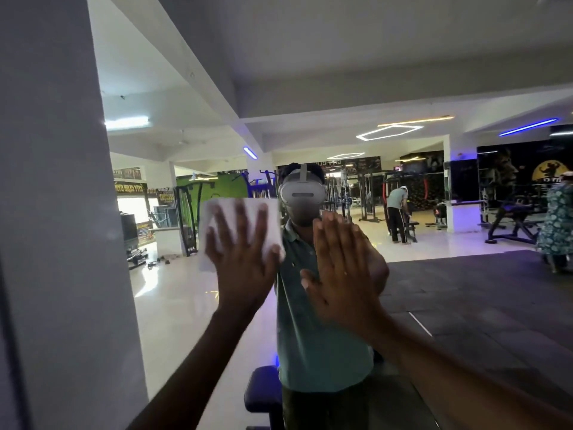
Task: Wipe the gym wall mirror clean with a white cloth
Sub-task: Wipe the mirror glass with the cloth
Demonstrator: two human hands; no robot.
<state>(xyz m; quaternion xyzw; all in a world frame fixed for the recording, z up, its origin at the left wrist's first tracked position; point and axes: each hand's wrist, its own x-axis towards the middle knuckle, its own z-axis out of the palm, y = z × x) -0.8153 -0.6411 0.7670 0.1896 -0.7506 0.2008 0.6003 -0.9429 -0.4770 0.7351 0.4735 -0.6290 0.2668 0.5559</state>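
gym mirror [434, 212]: two flat open hands, left hand [240, 262] pressing one white cloth [269, 218], right hand [341, 274] bare.

White cloth [238, 225], teal shirt [322, 342], grey headset [302, 197], green wall [217, 189].

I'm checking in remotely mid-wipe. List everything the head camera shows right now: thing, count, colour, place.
white cloth: one, white, flat against the mirror, left of centre
mirror: one, reflective, fills most of the view
wall pillar: one, white, left edge
padded bench: one, dark blue, bottom centre
reflected gym machines: several, dark, across the background
reflected people: at least two in the background on the right, one in a grey top, one in a patterned garment
left hand: fingers spread, presses the cloth on the glass
right hand: fingers straight, flat toward the glass, right of the cloth
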